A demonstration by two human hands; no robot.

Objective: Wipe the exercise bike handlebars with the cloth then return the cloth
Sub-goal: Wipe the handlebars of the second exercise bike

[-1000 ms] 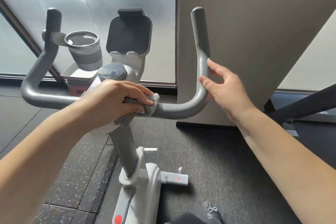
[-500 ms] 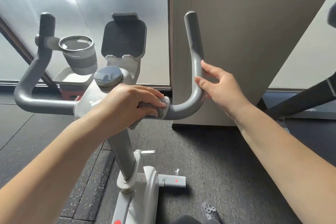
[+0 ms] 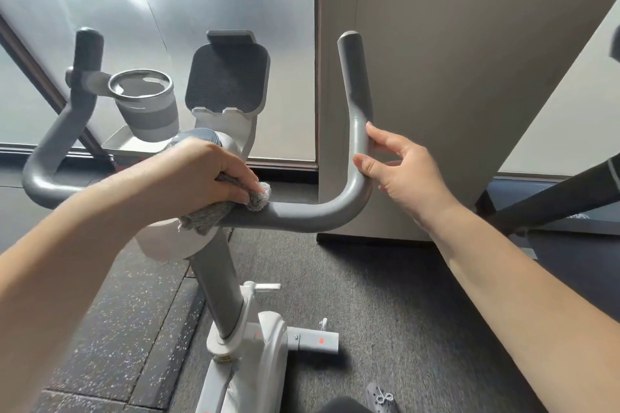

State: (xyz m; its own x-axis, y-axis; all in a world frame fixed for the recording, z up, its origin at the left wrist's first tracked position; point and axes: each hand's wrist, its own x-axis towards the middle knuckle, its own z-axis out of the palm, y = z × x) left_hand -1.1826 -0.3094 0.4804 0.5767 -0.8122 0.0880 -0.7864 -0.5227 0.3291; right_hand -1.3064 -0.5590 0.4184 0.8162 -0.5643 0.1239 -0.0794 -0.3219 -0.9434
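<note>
The grey U-shaped handlebars (image 3: 312, 215) of the exercise bike run across the middle of the view, with both ends turned upward. My left hand (image 3: 201, 171) presses a grey knitted cloth (image 3: 214, 211) onto the horizontal bar, just right of the white centre column. Part of the cloth hangs below the bar. My right hand (image 3: 402, 171) rests on the outer side of the right bend, thumb and fingertips touching the bar, fingers only loosely curled.
A cup holder (image 3: 147, 104) sits on the left arm of the bars and a tablet holder (image 3: 228, 80) stands behind the centre dial. A beige pillar (image 3: 436, 77) is just behind the right bar. Another machine's black bar (image 3: 553, 198) crosses at right. Dark mats cover the floor.
My left hand slid the cloth right along the horizontal bar, then back a little toward the centre. My right hand has stayed on the right bend. The view has shifted slightly.
</note>
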